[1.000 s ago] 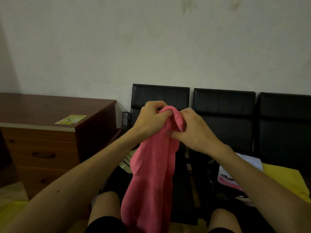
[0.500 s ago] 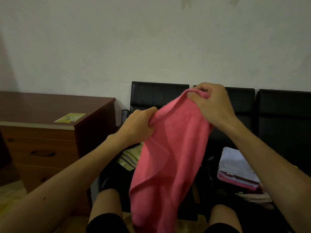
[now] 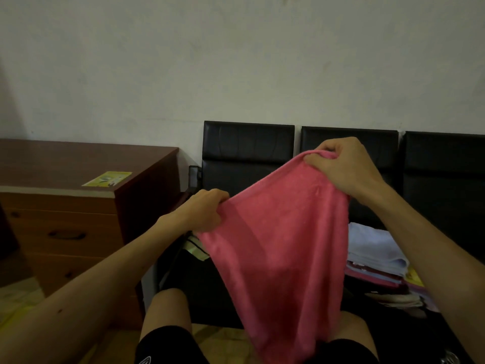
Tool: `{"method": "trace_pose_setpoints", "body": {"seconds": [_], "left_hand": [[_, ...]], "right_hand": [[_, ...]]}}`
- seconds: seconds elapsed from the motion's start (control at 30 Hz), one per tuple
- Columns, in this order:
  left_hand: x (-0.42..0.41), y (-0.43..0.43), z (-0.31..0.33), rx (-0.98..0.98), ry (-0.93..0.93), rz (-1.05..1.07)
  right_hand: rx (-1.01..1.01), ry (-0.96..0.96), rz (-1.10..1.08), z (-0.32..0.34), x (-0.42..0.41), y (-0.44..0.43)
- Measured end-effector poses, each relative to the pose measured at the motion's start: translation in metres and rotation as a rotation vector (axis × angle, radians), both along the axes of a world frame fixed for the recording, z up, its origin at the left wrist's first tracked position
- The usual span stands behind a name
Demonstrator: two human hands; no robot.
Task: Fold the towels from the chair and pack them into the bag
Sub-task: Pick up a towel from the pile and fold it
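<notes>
Hanging from both hands in the head view, the pink towel (image 3: 283, 245) spreads across centre frame and drapes toward 6 o'clock over the person's knees. The left hand (image 3: 204, 211), at 9 o'clock of the cloth, grips its top edge in curled fingers. The right hand (image 3: 341, 166), higher at 1 o'clock, pinches the other corner. Folded pale towels (image 3: 372, 248) (stacked on other cloths) lie at 3 o'clock on a black chair (image 3: 388, 148). A wooden cabinet (image 3: 65, 206) stands at 9 o'clock.
</notes>
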State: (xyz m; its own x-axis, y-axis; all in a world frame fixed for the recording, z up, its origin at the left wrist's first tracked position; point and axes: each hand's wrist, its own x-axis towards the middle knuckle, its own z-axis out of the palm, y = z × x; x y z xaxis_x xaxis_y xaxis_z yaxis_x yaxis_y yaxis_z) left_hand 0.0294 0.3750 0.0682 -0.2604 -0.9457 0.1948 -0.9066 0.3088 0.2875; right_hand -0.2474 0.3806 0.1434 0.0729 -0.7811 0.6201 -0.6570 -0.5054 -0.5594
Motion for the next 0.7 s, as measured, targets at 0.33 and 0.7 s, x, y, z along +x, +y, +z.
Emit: {"method": "trace_pose_setpoints", "body": {"seconds": [0.33, 0.7], "left_hand": [[0.021, -0.006, -0.009, -0.010, 0.259, 0.030], [0.039, 0.009, -0.052, -0.168, 0.702, 0.182]], "right_hand": [[0.107, -0.028, 0.065, -0.011, -0.023, -0.010], [0.330, -0.022, -0.044, -0.083, -0.062, -0.005]]}}
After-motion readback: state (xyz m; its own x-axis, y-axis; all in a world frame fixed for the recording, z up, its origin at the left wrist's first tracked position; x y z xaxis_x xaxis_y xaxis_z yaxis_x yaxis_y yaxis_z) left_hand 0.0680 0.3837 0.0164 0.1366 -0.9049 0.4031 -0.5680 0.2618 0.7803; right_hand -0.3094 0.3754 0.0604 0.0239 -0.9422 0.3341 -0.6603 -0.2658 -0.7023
